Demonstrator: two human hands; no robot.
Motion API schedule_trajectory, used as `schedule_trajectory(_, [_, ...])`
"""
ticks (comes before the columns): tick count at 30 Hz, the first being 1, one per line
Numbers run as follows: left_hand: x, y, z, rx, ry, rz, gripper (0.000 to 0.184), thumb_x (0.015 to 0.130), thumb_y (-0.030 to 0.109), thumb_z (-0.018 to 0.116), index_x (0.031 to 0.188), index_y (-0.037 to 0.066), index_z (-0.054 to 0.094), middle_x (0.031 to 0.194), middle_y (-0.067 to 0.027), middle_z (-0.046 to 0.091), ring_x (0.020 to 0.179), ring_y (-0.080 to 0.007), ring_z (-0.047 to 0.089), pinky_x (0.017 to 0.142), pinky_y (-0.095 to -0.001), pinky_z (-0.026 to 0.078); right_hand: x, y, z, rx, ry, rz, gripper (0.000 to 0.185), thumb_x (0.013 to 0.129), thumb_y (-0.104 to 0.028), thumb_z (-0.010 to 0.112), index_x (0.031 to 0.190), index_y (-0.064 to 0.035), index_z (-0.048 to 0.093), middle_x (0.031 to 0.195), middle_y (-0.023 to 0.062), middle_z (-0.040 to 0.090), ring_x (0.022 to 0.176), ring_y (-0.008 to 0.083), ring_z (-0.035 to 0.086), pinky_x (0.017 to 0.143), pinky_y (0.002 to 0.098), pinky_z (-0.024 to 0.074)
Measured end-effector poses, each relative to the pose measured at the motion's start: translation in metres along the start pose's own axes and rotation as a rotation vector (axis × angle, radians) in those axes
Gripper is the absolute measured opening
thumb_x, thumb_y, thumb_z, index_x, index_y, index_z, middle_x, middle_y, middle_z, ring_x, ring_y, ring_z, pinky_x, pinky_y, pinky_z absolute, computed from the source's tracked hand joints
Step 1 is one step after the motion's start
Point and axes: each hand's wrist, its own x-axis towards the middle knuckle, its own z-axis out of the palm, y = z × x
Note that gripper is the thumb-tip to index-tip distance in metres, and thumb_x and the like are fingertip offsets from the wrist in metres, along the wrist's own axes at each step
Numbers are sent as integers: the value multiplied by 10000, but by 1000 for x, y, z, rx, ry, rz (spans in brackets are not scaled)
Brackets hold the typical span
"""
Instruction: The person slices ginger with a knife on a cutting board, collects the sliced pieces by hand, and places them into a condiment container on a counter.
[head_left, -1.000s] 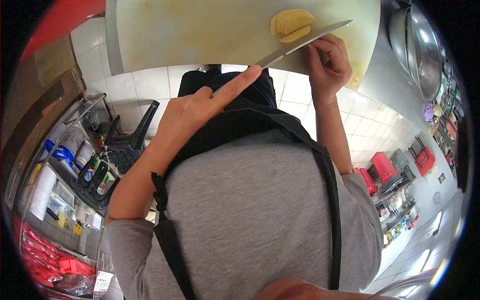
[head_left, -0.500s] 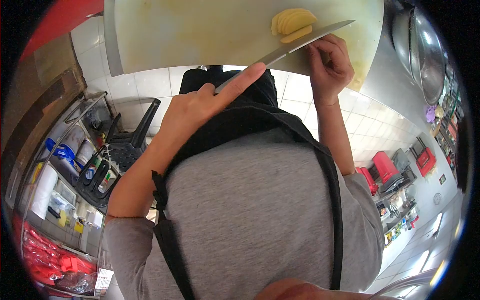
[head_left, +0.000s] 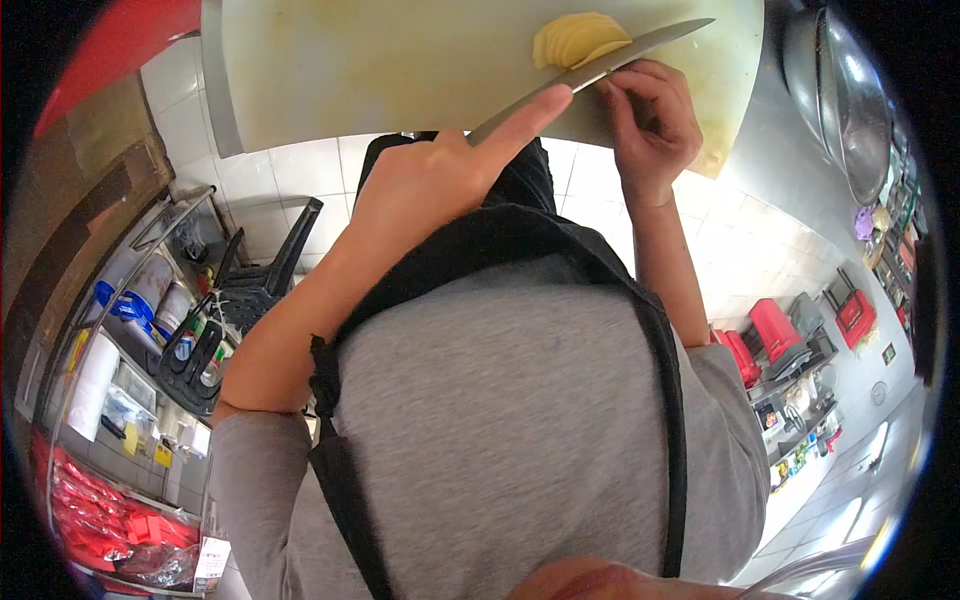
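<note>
My left hand [head_left: 440, 175] is wrapped round the handle of a long knife [head_left: 650, 42], its index finger stretched along the blade. The blade slants up to the right over the cutting board [head_left: 380, 70]. My right hand [head_left: 655, 125] is closed in a pinch against the lower side of the blade; whatever its fingertips hold is hidden. Just above the blade lies a fanned stack of pale yellow slices [head_left: 575, 38], with the nearest slice [head_left: 600, 53] partly behind the knife.
Metal pans [head_left: 845, 100] stand at the right on a steel counter [head_left: 775, 165]. On the left are a black plastic chair [head_left: 265, 280] and a rack with a white roll [head_left: 92, 385] and red bags [head_left: 95, 510]. Red bins [head_left: 775, 330] show at the right.
My left hand and the knife have moved up and to the right, against the slices. The nearest slice now lies closer to the stack. My right hand has shifted slightly up and left.
</note>
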Motion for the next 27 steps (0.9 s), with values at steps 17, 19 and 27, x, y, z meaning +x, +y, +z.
schedule_trajectory(17, [-14,-4,-21,-315,-324,-175,898,798,-1,560,1546,408,278,585,-50,470,495,-140,523,501,-332,483,18,-20,-14,-307,-72,-94,530,691,-136,864,1172,-132,642,1268,123,555,1195,284,449,1006,396,304])
schedule_trajectory(19, [-16,-8,-25,-518,-363,-230,915,795,-22,558,1555,396,268,600,-30,438,521,-109,479,528,-301,465,7,-5,-10,-238,-40,-101,473,687,-79,860,1117,-100,666,1193,115,600,1113,266,516,951,364,380])
schedule_trajectory(27, [-24,-7,-26,-436,-204,-153,939,746,-64,590,1546,356,331,600,7,404,532,-73,435,520,-256,437,1,4,-2,-81,-10,-119,222,664,39,801,841,-76,731,917,75,683,859,234,632,757,321,505])
